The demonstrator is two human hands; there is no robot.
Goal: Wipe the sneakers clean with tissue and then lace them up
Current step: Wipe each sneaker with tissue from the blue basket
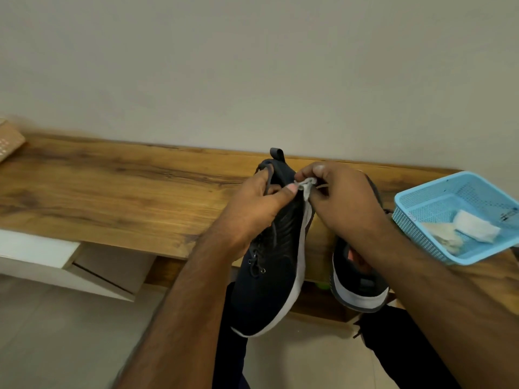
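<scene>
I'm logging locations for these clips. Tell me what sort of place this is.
Probably a room in a home, not a workshop: a wooden bench or shelf against a plain wall, tiled floor, a blue plastic basket holding tissue.

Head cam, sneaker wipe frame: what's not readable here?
- Second sneaker: heel end hidden behind the right hand and forearm.
- Held sneaker: collar covered by the left hand; lacing near the top not visible.
- Tissue: mostly pinched inside the fingers, extent unclear.
- Blue basket: far corner cut off by the right edge; crumpled contents too blurred to identify.
- Object at the left edge: cut off, unidentifiable.
</scene>
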